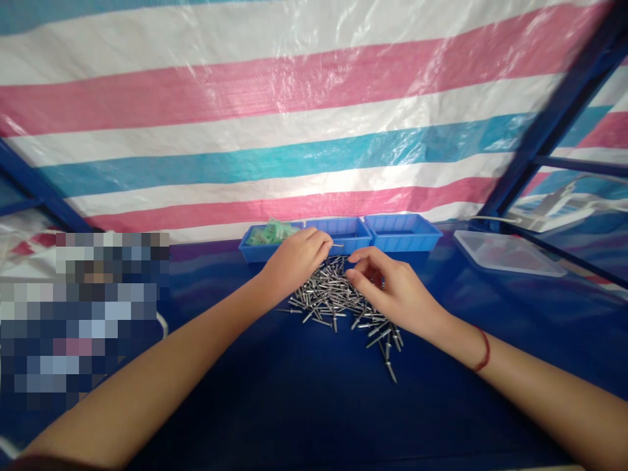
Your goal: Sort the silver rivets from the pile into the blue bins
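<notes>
A loose pile of silver blind rivets (326,291) lies on the dark blue table, with a few stray ones toward its near right side. Above the pile's far left part, my left hand (300,254) is closed in a pinch on one blind rivet (338,245), whose thin end points right. My right hand (385,282) hovers over the right side of the pile, thumb and fingers curved and apart, with nothing visible between them. Its palm hides some of the rivets.
Behind the pile stand three blue bins in a row: a left bin (246,254) with green packets (275,230), a middle bin (360,243) and a right bin (402,243). A translucent plastic lid (507,254) lies at right. Striped sheeting (294,98) hangs behind.
</notes>
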`<action>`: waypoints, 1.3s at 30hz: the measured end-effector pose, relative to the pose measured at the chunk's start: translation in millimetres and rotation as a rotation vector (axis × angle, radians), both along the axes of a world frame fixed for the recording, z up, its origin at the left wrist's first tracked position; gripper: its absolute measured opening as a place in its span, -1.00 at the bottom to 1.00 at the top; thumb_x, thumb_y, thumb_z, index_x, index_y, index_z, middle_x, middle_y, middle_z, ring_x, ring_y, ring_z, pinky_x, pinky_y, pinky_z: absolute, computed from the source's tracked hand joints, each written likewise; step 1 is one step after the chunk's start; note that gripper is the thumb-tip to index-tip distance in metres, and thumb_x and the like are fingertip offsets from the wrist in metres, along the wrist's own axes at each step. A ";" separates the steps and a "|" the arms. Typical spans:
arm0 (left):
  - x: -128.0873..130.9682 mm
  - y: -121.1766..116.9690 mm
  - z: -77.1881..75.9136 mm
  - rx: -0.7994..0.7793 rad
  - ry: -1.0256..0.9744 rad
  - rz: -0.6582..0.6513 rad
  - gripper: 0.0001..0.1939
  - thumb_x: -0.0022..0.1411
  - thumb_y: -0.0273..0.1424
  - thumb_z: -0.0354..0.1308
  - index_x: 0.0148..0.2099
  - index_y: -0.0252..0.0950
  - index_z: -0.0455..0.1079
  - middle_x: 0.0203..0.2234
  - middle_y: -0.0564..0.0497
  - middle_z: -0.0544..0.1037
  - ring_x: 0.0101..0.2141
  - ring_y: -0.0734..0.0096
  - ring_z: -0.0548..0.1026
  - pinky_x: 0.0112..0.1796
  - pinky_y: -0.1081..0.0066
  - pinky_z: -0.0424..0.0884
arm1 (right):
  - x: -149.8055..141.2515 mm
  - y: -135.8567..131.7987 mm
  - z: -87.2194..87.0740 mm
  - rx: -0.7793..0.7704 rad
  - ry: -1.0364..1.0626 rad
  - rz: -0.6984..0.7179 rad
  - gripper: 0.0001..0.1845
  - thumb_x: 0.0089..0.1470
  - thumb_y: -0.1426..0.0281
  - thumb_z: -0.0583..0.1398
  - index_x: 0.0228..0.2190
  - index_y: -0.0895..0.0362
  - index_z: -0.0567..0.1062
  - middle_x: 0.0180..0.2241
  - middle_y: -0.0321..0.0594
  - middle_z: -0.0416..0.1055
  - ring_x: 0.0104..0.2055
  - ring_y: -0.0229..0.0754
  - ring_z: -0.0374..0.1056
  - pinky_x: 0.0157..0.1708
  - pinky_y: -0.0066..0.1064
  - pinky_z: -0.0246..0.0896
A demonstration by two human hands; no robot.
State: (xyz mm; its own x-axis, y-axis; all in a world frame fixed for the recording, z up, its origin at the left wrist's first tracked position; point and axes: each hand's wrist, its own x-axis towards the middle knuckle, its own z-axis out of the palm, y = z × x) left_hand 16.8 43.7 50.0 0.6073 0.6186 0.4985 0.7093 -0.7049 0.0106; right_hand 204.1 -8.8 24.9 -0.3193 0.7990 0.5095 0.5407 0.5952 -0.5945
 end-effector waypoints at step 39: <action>-12.5 -47.1 -37.0 -0.221 0.074 -0.014 -0.77 0.25 -0.27 0.05 -0.12 -0.24 0.42 -0.22 -0.02 0.50 -0.21 0.28 0.41 -0.17 0.28 0.28 | 6.2 10.5 -9.9 -0.020 -0.460 0.043 -0.76 0.10 0.37 0.04 -0.54 0.14 0.40 -0.56 -0.29 0.34 -0.54 -0.33 0.17 -0.51 -0.41 -0.11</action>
State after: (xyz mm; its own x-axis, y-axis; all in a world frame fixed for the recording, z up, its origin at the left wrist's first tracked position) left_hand 4.3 -3.3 13.0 0.6462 0.6992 0.3059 0.7044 -0.7007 0.1138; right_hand 210.3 1.7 15.0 -0.5418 0.7883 0.2916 0.7262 0.6137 -0.3099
